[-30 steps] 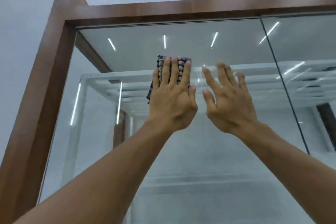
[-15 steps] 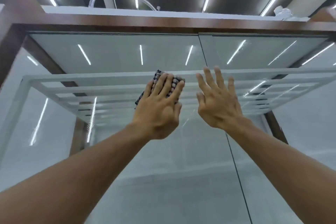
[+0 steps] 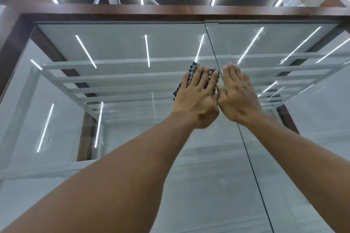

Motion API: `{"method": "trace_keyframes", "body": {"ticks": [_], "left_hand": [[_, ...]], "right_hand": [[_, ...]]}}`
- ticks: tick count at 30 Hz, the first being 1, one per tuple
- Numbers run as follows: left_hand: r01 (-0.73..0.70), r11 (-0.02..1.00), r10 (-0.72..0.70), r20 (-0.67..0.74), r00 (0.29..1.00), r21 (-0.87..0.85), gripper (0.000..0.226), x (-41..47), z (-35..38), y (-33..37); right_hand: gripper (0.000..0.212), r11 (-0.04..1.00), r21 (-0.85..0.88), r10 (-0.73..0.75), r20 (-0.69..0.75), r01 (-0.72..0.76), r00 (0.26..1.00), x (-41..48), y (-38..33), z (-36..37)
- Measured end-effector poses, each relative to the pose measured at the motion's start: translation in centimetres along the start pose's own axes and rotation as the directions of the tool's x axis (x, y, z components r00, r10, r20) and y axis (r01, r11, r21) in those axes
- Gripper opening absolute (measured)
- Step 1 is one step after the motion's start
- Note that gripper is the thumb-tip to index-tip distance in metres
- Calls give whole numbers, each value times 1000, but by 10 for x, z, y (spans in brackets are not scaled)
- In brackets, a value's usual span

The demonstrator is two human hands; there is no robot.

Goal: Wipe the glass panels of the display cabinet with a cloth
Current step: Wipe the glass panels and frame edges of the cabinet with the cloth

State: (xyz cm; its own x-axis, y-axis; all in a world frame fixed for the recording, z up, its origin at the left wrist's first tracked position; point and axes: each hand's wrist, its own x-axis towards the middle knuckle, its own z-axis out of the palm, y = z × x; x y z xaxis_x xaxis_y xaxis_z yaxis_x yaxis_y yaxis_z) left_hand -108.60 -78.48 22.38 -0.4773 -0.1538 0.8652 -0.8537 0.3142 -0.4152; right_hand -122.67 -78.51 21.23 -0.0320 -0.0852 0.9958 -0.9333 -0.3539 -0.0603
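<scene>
Your left hand (image 3: 197,100), fingers straight, presses the checked cloth (image 3: 192,69) flat on the cabinet's left glass panel (image 3: 123,138) beside the seam (image 3: 213,51); your right hand (image 3: 239,95), fingers straight, lies just beside it.

Arms raised, left hand (image 3: 197,98) and right hand (image 3: 239,96) flat, side by side.

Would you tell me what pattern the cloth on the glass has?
The cloth is dark-and-light checked; head view.

left hand (image 3: 196,98) flat on checked cloth (image 3: 191,73) against glass panel (image 3: 123,138); right hand (image 3: 239,92) flat beside, touching the seam (image 3: 246,147)
</scene>
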Motion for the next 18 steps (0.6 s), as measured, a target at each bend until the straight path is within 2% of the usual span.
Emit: {"method": "trace_keyframes", "body": {"ticks": [3, 5, 10, 14, 18], "left_hand": [[37, 999, -37, -11, 999, -11, 60, -18, -4, -17], [75, 997, -75, -27, 997, 2, 61, -30, -10, -38], [160, 987, -160, -52, 986, 1, 60, -66, -26, -88], [228, 974, -228, -59, 972, 2, 59, -94, -39, -125], [285, 959, -284, -72, 956, -2, 59, -119, -51, -165]], "right_hand": [[62, 990, -125, -66, 27, 69, 997, -6, -23, 9], [67, 979, -150, -127, 61, 135, 990, -6, -44, 16], [66, 986, -36, -157, 110, 162, 981, -5, -106, 40], [77, 980, -50, -187, 99, 193, 977, -6, -154, 58], [65, 978, -54, -196, 98, 202, 976, -2, -195, 72]]}}
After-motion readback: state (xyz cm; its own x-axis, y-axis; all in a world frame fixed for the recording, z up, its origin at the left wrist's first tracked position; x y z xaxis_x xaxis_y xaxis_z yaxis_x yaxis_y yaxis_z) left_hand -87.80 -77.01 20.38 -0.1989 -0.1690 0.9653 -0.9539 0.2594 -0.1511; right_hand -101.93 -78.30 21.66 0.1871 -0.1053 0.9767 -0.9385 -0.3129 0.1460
